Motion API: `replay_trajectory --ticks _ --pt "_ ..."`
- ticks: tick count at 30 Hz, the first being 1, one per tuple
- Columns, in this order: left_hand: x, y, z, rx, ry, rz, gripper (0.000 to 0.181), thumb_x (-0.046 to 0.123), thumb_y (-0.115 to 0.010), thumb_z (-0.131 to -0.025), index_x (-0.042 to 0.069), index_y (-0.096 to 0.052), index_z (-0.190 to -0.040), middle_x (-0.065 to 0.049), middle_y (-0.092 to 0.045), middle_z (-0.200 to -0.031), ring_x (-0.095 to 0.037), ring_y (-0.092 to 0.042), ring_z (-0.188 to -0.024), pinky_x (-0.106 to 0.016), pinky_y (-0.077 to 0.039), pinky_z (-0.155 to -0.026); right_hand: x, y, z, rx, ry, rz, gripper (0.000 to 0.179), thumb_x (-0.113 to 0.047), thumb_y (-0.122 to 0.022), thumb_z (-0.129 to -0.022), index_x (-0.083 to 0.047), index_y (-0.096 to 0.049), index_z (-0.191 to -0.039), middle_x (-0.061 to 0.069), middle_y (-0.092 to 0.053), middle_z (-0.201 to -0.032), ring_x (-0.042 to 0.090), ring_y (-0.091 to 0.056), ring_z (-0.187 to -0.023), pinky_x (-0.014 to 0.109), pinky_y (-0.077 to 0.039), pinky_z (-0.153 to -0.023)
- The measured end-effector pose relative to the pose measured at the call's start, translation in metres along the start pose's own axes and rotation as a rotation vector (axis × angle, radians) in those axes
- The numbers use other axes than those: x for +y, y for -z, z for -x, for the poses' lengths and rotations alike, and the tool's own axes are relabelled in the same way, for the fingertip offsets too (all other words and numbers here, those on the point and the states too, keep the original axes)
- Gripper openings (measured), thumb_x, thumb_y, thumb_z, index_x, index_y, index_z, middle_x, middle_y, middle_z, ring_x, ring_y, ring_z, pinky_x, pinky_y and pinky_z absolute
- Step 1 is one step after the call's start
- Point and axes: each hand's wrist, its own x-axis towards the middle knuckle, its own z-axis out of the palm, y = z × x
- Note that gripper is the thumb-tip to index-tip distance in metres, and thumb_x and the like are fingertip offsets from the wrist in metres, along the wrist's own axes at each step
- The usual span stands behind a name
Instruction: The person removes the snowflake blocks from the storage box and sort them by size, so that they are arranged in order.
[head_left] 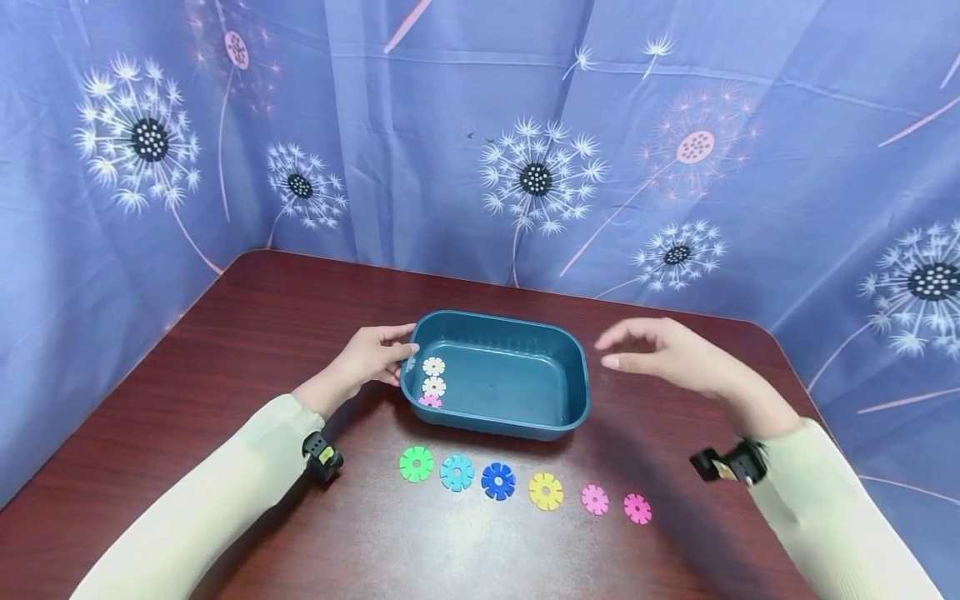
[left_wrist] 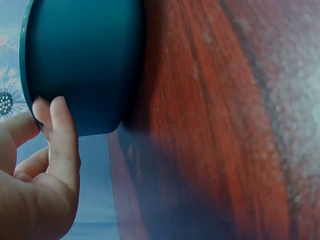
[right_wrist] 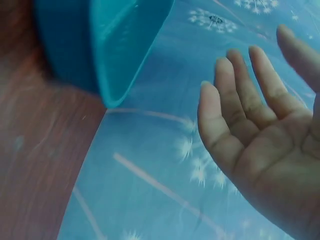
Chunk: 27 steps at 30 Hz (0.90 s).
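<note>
A teal plastic basin (head_left: pixel 495 429) with rounded corners is in the middle of the table. My left hand (head_left: pixel 372 357) grips its left end, the thumb over the rim and the other fingers against the outer wall. In the left wrist view, the fingertips (left_wrist: pixel 59 107) press on the basin's side. Inside, near the left wall, lie two white flower-shaped discs (head_left: pixel 433 387) and a pink disc (head_left: pixel 431 401). My right hand (head_left: pixel 660 354) hovers apart from the basin's right end, holding nothing. The right wrist view shows its fingers (right_wrist: pixel 240 95) spread and loosely bent.
In front of the basin, a row of notched discs runs across the dark red wooden table (head_left: pixel 225 367): green (head_left: pixel 416 464), light blue (head_left: pixel 457 472), dark blue (head_left: pixel 498 482), yellow (head_left: pixel 545 492), pink (head_left: pixel 595 499) and deep pink (head_left: pixel 637 508). Behind hangs a blue dandelion-print curtain (head_left: pixel 435 167).
</note>
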Motion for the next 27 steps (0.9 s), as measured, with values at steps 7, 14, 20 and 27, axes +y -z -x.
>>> replay_trajectory --ticks 7,14,20,27 --pt "-0.001 -0.001 -0.001 -0.004 0.010 0.007 0.056 0.012 -0.061 -0.102 0.005 -0.043 -0.155 0.004 -0.057 -0.062 -0.005 -0.057 -0.051 -0.018 -0.057 -0.055 -0.033 -0.003 -0.068 -0.257 0.078 -0.069 0.039 -0.017 -0.066 -0.100 -0.006 -0.061 -0.137 0.017 -0.063 -0.140 0.029 -0.064 -0.126 0.038 -0.055 -0.102" --pt "0.000 0.000 -0.001 0.011 0.020 -0.011 0.056 0.013 -0.062 -0.102 0.005 -0.044 -0.155 0.003 -0.056 -0.061 -0.005 -0.057 -0.050 -0.018 -0.057 -0.054 -0.054 -0.028 -0.117 -0.412 0.138 -0.051 0.052 -0.017 -0.066 -0.099 -0.005 -0.052 -0.147 0.021 -0.052 -0.152 0.041 -0.051 -0.141 0.050 -0.049 -0.114" --pt "0.000 0.000 0.000 0.013 0.026 -0.016 0.056 0.013 -0.062 -0.102 0.006 -0.045 -0.154 0.003 -0.056 -0.060 -0.005 -0.057 -0.050 -0.018 -0.057 -0.054 -0.056 -0.046 -0.152 -0.492 0.183 0.014 0.059 -0.017 -0.068 -0.097 -0.002 -0.047 -0.151 0.020 -0.049 -0.156 0.041 -0.047 -0.145 0.051 -0.044 -0.119" --pt "0.001 0.001 -0.001 0.003 0.028 -0.030 0.055 0.015 -0.062 -0.102 0.007 -0.045 -0.154 0.002 -0.057 -0.061 -0.005 -0.059 -0.051 -0.020 -0.059 -0.057 -0.053 -0.072 -0.180 -0.556 0.151 0.095 0.064 -0.018 -0.072 -0.095 -0.006 -0.047 -0.153 0.014 -0.048 -0.159 0.035 -0.046 -0.147 0.047 -0.043 -0.121"
